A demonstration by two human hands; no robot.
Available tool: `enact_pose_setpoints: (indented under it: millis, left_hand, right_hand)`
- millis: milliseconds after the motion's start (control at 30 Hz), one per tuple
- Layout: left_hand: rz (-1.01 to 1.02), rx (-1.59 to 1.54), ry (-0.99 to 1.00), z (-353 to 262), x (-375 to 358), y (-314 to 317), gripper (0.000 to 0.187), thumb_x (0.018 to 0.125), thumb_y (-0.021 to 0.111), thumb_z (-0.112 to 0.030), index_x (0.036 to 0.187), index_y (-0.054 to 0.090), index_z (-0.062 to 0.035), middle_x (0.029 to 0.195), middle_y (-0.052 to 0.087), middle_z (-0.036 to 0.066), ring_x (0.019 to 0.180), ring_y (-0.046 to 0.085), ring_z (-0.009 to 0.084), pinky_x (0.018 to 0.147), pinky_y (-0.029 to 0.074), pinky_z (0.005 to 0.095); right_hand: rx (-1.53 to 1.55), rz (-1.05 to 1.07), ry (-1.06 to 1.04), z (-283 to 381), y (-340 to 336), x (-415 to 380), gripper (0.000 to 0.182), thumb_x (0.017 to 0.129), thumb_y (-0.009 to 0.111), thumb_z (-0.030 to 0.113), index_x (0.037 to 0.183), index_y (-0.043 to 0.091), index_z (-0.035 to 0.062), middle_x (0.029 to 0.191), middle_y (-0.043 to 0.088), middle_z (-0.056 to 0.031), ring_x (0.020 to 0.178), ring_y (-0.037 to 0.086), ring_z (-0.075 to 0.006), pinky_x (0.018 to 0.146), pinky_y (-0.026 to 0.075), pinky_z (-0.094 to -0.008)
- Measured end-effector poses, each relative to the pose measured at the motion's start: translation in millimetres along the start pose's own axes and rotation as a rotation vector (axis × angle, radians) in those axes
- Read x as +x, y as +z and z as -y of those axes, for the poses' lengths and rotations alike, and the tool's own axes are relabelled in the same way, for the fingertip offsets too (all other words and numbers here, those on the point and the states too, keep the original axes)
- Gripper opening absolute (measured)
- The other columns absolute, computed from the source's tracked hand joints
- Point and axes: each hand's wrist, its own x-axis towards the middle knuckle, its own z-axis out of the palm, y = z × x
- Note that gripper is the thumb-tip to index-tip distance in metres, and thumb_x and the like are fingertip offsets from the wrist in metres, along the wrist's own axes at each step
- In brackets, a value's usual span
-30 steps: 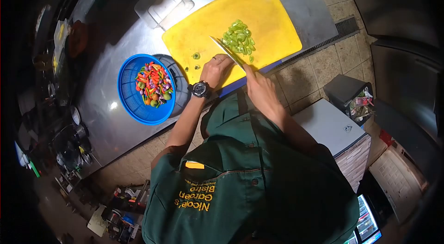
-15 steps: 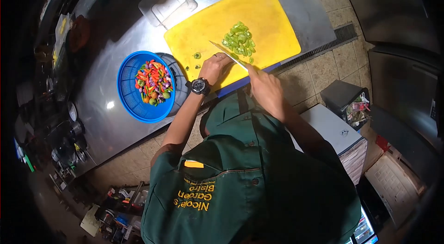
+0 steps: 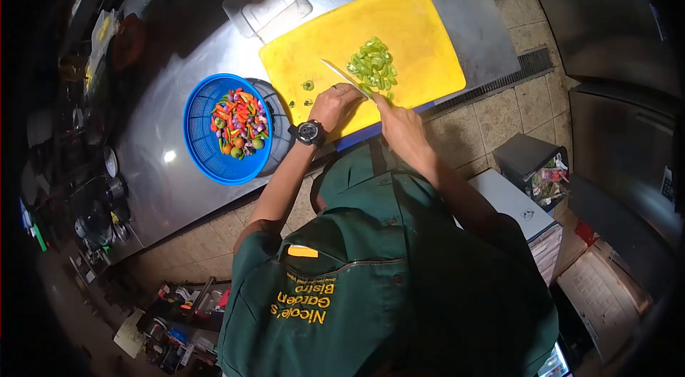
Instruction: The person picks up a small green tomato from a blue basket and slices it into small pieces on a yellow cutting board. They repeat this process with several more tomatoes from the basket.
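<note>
My right hand (image 3: 401, 126) grips the handle of a kitchen knife (image 3: 340, 72), whose blade points away to the upper left over the yellow cutting board (image 3: 300, 56). Close beside the blade, my left hand (image 3: 334, 106), with a black watch at the wrist, is curled low on the board. Its fingers are closed around a green pepper, mostly hidden, with a bit of green at the fingertips. A pile of sliced green pepper (image 3: 371, 64) lies just beyond the knife. Small green stem ends (image 3: 307, 85) rest left of the blade.
A blue plastic basket (image 3: 196, 148) of mixed chillies, shallots and small round fruits stands left of the board. Behind it is a clear plastic container (image 3: 267, 6). Both sit on the steel table (image 3: 160, 198). A dark bin (image 3: 528, 159) stands at the right.
The view has shifted slightly. The knife and my right hand have moved a little along the blade's line; both hands keep their grips.
</note>
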Motion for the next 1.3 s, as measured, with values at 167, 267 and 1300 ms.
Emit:
enact_pose_setpoints:
  millis: [167,267,1300]
  left_hand:
    - [-0.004,0.005,-0.042,0,-2,0,0.018,0.087,0.075,-0.008,0.105,0.079,-0.0103,0.101,0.076,0.010,0.089,0.073,0.0284,0.076,0.061,0.0390]
    - [-0.080,-0.027,-0.011,6,-5,8,0.018,0.086,0.076,-0.008,0.103,0.079,-0.0103,0.102,0.076,0.009,0.089,0.073,0.0279,0.076,0.061,0.0383]
    - [-0.153,-0.059,0.054,21,-14,18,0.019,0.086,0.076,-0.004,0.105,0.077,-0.0093,0.100,0.075,0.008,0.093,0.073,0.0283,0.079,0.060,0.0378]
  right_hand:
    - [-0.035,0.000,-0.072,3,-15,-2,0.047,0.095,0.050,0.005,0.142,0.050,0.0064,0.086,0.070,-0.0276,0.085,0.070,-0.0490,0.076,0.055,-0.0588]
    - [-0.063,0.067,-0.035,6,-31,-15,0.048,0.095,0.050,0.004,0.143,0.049,0.0068,0.089,0.070,-0.0288,0.091,0.069,-0.0498,0.082,0.053,-0.0598]
    - [-0.041,0.004,-0.048,11,5,14,0.035,0.103,0.051,0.015,0.138,0.055,0.0100,0.082,0.070,-0.0260,0.078,0.068,-0.0485,0.074,0.054,-0.0585]
